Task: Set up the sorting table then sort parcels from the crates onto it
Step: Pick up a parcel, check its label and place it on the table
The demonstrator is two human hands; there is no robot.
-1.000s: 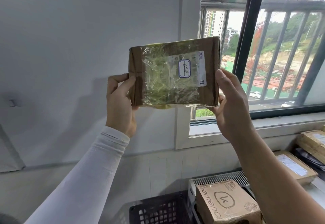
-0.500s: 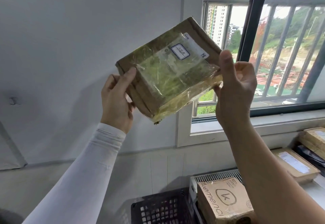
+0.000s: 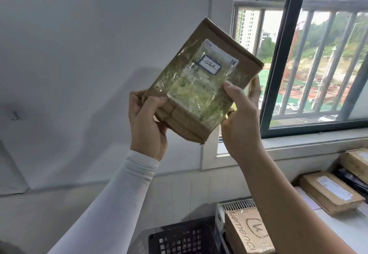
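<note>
A brown cardboard parcel (image 3: 201,82), wrapped across its face in wrinkled clear tape, was held up in the air in front of the white wall (image 3: 79,54) and the left edge of the barred window (image 3: 318,54), tilted so that its top corner leaned to the right. A white label (image 3: 211,64) with a blue-bordered handwritten tag sat on its upper face; the writing was too small to read. The left hand (image 3: 147,120), in a long white sleeve (image 3: 119,194), gripped the parcel's lower left corner, thumb curled over the front and the fingers hidden behind. The right hand (image 3: 241,114) held the lower right edge, thumb pressed on the taped face and fingertips wrapped round the back edge. Below, a dark slotted crate (image 3: 179,239) stood beside a white crate (image 3: 221,212) holding a printed cardboard box (image 3: 249,231). To the right, more brown parcels (image 3: 330,194) lay on a pale table (image 3: 342,228) under the window sill (image 3: 298,144).
</note>
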